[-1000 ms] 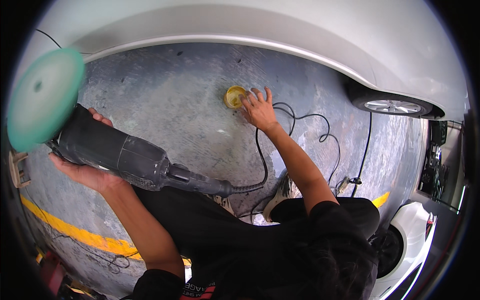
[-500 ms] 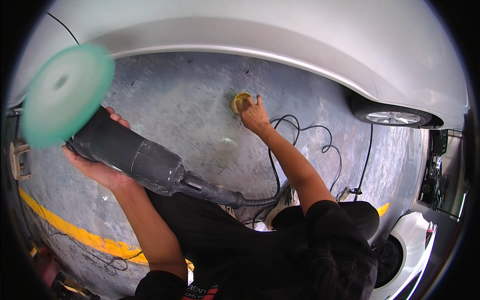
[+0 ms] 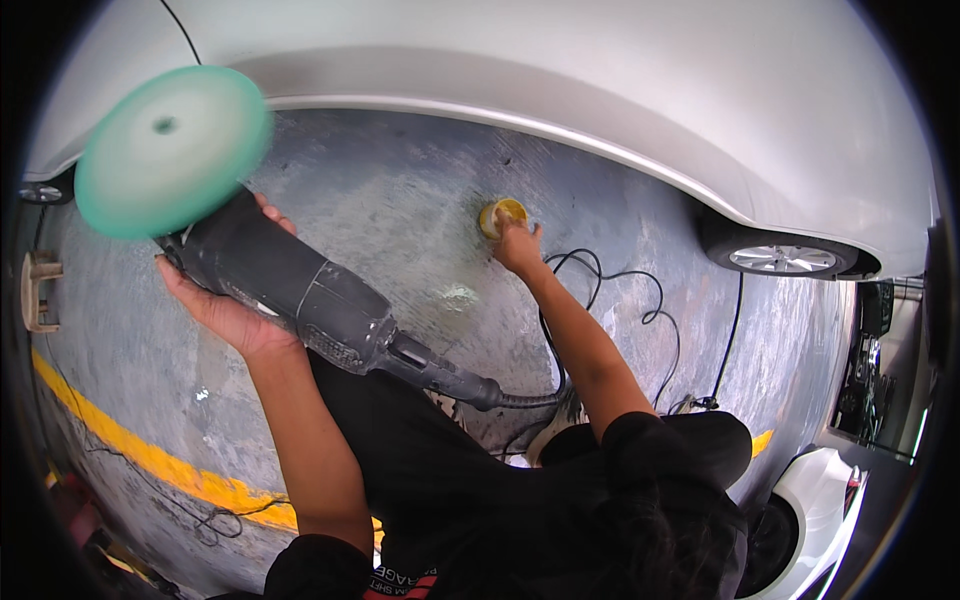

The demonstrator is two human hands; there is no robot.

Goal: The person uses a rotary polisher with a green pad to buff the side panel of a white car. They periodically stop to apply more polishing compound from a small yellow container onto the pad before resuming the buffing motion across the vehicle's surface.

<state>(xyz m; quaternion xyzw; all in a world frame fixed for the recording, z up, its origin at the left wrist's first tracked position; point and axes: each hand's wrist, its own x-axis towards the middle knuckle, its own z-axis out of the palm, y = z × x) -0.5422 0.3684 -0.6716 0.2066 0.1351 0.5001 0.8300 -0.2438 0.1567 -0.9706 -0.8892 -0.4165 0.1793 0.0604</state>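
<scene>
A black corded polisher (image 3: pixel 290 275) rests across my left hand (image 3: pixel 235 310), whose fingers and thumb wrap round its body from below. Its round pad (image 3: pixel 170 150), white with a green edge, faces up at the upper left, its rim slightly blurred. My right hand (image 3: pixel 518 246) reaches down to a small yellow tub (image 3: pixel 489 219) low by the floor. Its fingers are bent at the tub's near rim, and the hand hides part of the opening. Whether the tub touches the floor is hard to tell.
A white car's side panel (image 3: pixel 560 70) spans the top, with a wheel (image 3: pixel 785 255) at the right. Black cable (image 3: pixel 655 290) loops over the grey floor (image 3: pixel 380 200). A small stool (image 3: pixel 40 290) stands far left; another white vehicle (image 3: pixel 815 505) is lower right.
The polisher and my left hand have shifted right, and the pad has moved up. My right hand has drawn slightly nearer, its fingers now at the tub's near rim instead of over its opening.
</scene>
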